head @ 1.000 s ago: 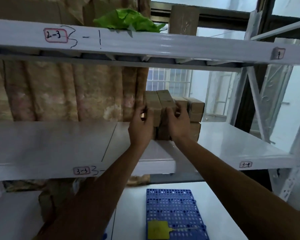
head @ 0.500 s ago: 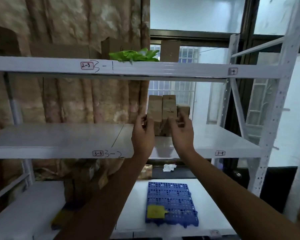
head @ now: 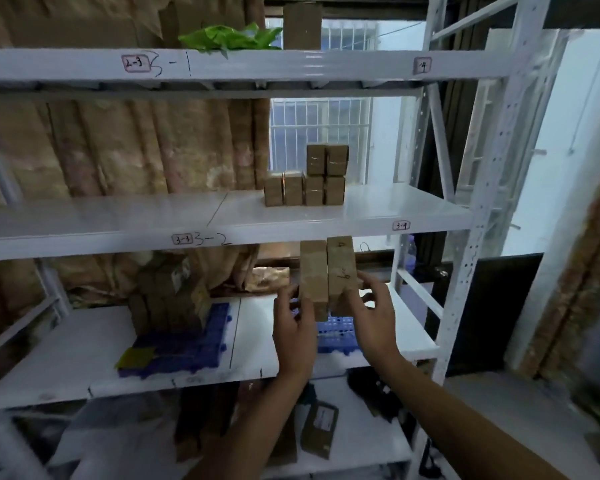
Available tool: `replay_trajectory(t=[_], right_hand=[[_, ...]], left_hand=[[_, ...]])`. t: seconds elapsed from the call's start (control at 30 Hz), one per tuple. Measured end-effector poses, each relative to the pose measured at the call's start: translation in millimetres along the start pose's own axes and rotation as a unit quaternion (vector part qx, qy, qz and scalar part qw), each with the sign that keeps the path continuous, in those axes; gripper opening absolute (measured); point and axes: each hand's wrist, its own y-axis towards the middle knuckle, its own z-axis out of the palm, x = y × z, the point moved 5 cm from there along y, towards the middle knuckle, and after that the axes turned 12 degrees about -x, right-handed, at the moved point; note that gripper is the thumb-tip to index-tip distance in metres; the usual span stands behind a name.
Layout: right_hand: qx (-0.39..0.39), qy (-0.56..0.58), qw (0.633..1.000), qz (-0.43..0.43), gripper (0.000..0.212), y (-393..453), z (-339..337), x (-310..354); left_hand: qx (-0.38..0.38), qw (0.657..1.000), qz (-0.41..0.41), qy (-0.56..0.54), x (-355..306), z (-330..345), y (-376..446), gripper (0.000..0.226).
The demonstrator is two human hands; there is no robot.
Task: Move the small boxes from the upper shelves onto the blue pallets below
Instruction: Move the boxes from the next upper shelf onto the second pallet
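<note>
Two small brown cardboard boxes (head: 328, 277), side by side, upright, in mid-air between white middle shelf (head: 361, 216) and blue plastic pallet (head: 338, 332). Left hand (head: 293, 327) and right hand (head: 373, 308) curl round their lower outer sides. Likely light, stiff; squeeze inward to stop slipping. Six boxes (head: 305, 185) left above.

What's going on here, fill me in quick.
A person is carrying two small brown boxes side by side, held upright between the left hand and the right hand, in front of the lower shelf. Under them lies a blue pallet, which looks like where they are headed. Another blue pallet to the left already bears a stack of boxes. More small boxes are left on the upper shelf.
</note>
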Motion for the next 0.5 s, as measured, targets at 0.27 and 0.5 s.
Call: replay_trajectory(t=[0.27,0.5], right_hand=[[0.021,-0.062,0.994,0.082,0.031,-25,-3,-85],[0.040,-0.077,0.987,0.137,0.035,-6,48,-171]], left_hand=[[0.034,0.993,-0.087,0.074,79,0,-28,0.030],[0.039,0.984,-0.142,0.100,142,20,12,0.025]])
